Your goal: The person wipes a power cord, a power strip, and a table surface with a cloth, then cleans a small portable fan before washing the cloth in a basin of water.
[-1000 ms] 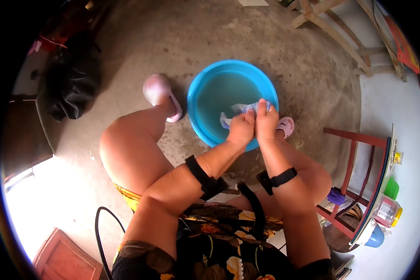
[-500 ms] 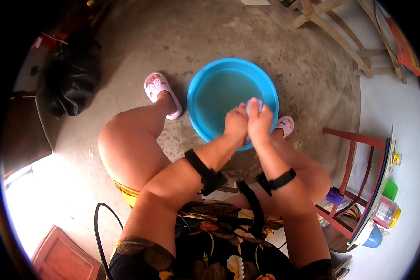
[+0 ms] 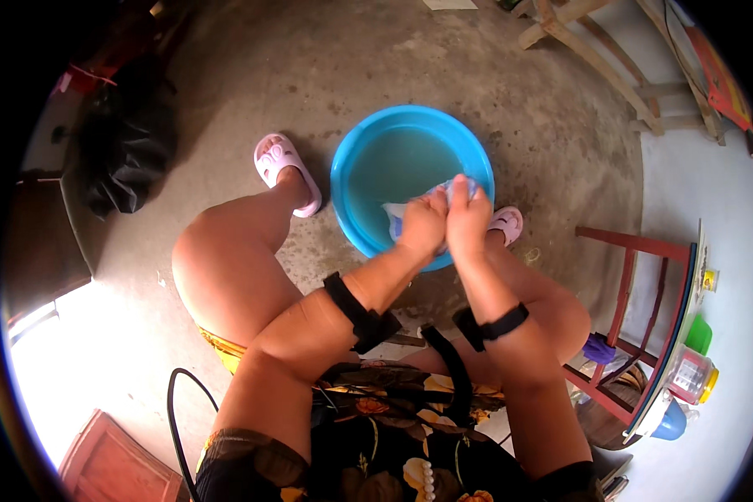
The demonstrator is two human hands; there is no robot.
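A round blue basin (image 3: pixel 345 138) of cloudy water (image 3: pixel 397 167) stands on the floor between my feet. Over its near right side, my left hand (image 3: pixel 425 219) and my right hand (image 3: pixel 468 219) are pressed side by side, both closed on a wet whitish-blue cloth (image 3: pixel 396 219). One end of the cloth spreads out to the left of my left hand, above the water. Another bit shows at the top, by my right thumb. The rest of it is hidden inside my fists.
My feet in pink slippers (image 3: pixel 286 171) flank the basin. To the right is a dark red wooden stand (image 3: pixel 636 243) with a plastic jar (image 3: pixel 690 376) on its top. A black plastic bag (image 3: pixel 125 159) lies at the left, wooden legs (image 3: pixel 594 58) at the far right.
A loose end of the cloth now spreads out on the left side of my left hand, where little of it showed before. Both hands stay closed in nearly the same place.
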